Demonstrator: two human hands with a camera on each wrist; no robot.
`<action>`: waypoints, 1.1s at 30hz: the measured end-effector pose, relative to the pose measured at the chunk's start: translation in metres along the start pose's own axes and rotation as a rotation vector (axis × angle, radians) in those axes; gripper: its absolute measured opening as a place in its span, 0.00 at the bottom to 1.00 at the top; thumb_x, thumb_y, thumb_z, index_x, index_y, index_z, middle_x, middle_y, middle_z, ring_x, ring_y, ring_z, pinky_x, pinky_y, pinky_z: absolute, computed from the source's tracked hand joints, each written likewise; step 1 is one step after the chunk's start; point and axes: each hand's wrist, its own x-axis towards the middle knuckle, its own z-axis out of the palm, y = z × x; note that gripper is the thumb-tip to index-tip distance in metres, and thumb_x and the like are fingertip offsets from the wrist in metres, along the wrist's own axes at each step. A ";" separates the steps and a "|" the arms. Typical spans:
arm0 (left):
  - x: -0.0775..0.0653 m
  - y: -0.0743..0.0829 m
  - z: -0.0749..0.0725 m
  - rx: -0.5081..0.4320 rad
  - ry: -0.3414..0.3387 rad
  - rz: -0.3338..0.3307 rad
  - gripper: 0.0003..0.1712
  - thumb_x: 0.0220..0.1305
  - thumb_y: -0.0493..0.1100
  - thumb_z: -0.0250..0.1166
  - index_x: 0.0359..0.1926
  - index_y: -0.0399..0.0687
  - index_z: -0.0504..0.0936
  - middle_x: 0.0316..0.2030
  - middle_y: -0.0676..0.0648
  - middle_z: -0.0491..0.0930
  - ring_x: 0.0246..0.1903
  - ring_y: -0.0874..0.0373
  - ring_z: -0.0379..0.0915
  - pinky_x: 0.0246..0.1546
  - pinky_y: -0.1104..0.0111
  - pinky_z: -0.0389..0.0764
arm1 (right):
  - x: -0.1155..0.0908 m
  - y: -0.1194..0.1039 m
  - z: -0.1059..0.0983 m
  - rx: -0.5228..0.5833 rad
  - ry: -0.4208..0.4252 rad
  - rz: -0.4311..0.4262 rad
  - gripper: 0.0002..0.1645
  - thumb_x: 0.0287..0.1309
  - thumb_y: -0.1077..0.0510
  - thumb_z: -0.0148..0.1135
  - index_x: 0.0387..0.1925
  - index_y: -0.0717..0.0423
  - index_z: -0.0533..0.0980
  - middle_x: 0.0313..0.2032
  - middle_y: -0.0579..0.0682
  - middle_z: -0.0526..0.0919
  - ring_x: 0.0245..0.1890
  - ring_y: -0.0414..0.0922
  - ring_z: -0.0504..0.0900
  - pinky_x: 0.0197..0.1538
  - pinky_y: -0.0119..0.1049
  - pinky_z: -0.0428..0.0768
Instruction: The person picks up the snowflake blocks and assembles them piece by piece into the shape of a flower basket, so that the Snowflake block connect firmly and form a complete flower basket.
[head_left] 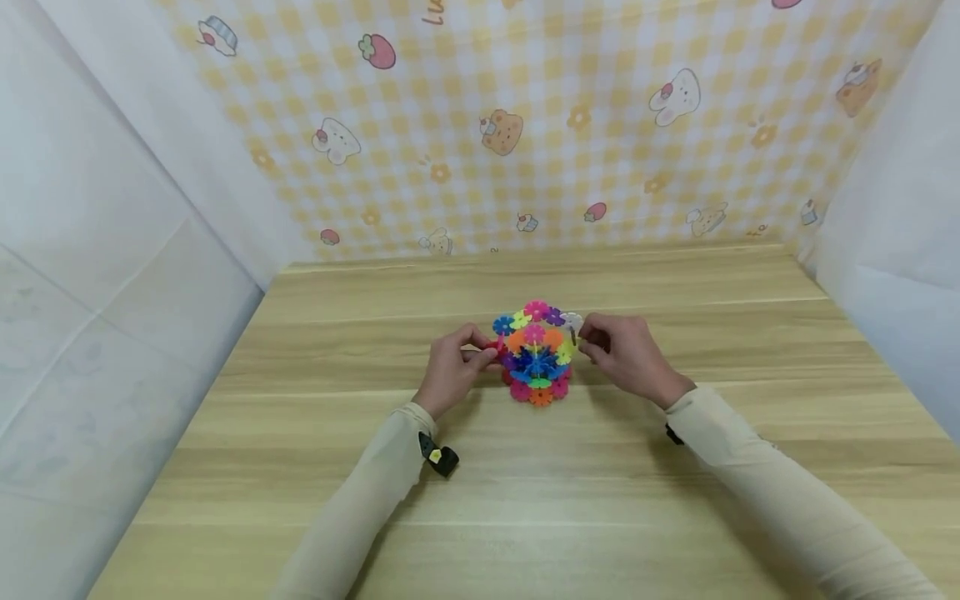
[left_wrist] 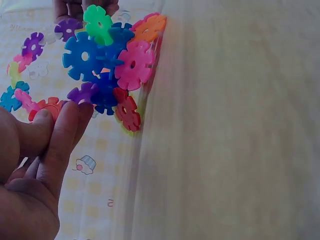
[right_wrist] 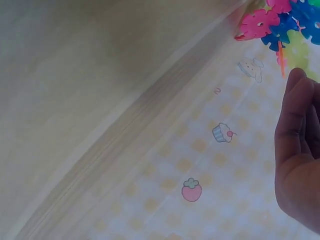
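Observation:
A colourful build of slotted flower-shaped plastic discs stands on the table. An arched chain of single discs, among them a pink disc and a white disc, rises over its cluster of blue discs. At the left end of the arch, my left hand pinches a red disc between thumb and fingers. On the opposite side my right hand has thumb and fingers curled together at a disc seen edge-on below the white one. Its fingertips partly hide that piece.
The build sits around the middle of the wood-grain table. Behind the table's back edge hangs a yellow checked cloth with printed cartoons. White sheeting lines the left side and another white sheet the right.

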 end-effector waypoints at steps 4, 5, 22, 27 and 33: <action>0.002 0.003 0.000 -0.012 -0.016 -0.021 0.02 0.66 0.28 0.62 0.36 0.30 0.76 0.41 0.34 0.82 0.37 0.40 0.88 0.39 0.59 0.88 | 0.000 -0.001 -0.004 0.031 -0.019 0.029 0.03 0.58 0.68 0.67 0.33 0.59 0.81 0.30 0.53 0.87 0.27 0.39 0.80 0.31 0.29 0.80; 0.002 0.004 0.000 -0.011 -0.023 -0.028 0.02 0.66 0.28 0.62 0.36 0.30 0.76 0.41 0.33 0.82 0.36 0.40 0.88 0.39 0.60 0.88 | 0.000 -0.002 -0.004 0.037 -0.024 0.037 0.03 0.58 0.69 0.67 0.34 0.59 0.81 0.30 0.52 0.87 0.27 0.40 0.80 0.31 0.29 0.80; 0.015 0.023 -0.004 0.320 -0.188 0.055 0.08 0.65 0.32 0.66 0.28 0.40 0.77 0.32 0.36 0.85 0.18 0.59 0.79 0.22 0.70 0.83 | 0.008 0.000 -0.013 -0.018 -0.077 -0.036 0.12 0.59 0.68 0.67 0.24 0.54 0.75 0.25 0.51 0.85 0.23 0.39 0.78 0.30 0.31 0.79; 0.017 0.032 0.000 0.439 -0.170 0.055 0.09 0.63 0.33 0.67 0.26 0.42 0.79 0.26 0.40 0.84 0.16 0.61 0.75 0.20 0.72 0.78 | 0.009 0.001 -0.017 0.103 -0.167 0.105 0.07 0.62 0.66 0.64 0.28 0.57 0.79 0.29 0.58 0.86 0.24 0.44 0.82 0.30 0.31 0.80; 0.015 0.028 -0.004 0.420 -0.174 0.035 0.06 0.64 0.35 0.68 0.29 0.43 0.83 0.30 0.40 0.87 0.20 0.59 0.80 0.25 0.71 0.82 | 0.009 0.010 -0.017 0.213 -0.244 0.184 0.03 0.62 0.67 0.64 0.31 0.60 0.81 0.31 0.59 0.85 0.28 0.47 0.81 0.31 0.31 0.80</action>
